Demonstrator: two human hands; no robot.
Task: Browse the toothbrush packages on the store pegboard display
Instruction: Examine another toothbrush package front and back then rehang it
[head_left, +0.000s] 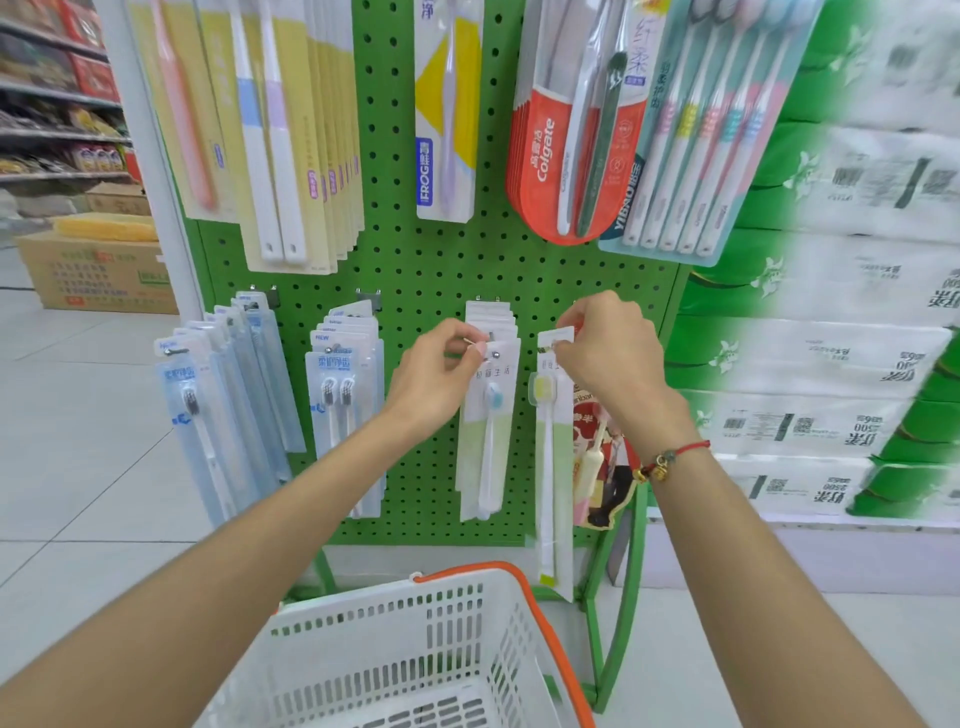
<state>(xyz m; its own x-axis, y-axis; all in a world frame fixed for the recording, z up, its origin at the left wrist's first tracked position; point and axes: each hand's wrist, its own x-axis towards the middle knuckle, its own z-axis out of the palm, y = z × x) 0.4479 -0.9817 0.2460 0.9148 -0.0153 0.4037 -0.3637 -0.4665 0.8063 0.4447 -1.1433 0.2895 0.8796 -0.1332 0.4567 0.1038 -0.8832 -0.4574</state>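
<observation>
A green pegboard (415, 270) carries hanging toothbrush packages. My left hand (441, 374) pinches the metal peg hook at the top of a stack of white packages with a blue-headed brush (488, 431). My right hand (608, 353) grips the top of a separate package with a yellow-headed brush (550, 467), which hangs free beside that stack, off the hook. On the upper row hang a red Colgate pack (545, 156), a FROG pack (447, 130) and a multi-brush pack (691, 156).
A white shopping basket (395, 649) with an orange handle sits directly below my arms. Blue-carded brush packs (228, 405) hang at the lower left. Stacked green-and-white tissue packs (831, 338) fill the right. Cardboard boxes (98, 270) stand on the tiled floor at the left.
</observation>
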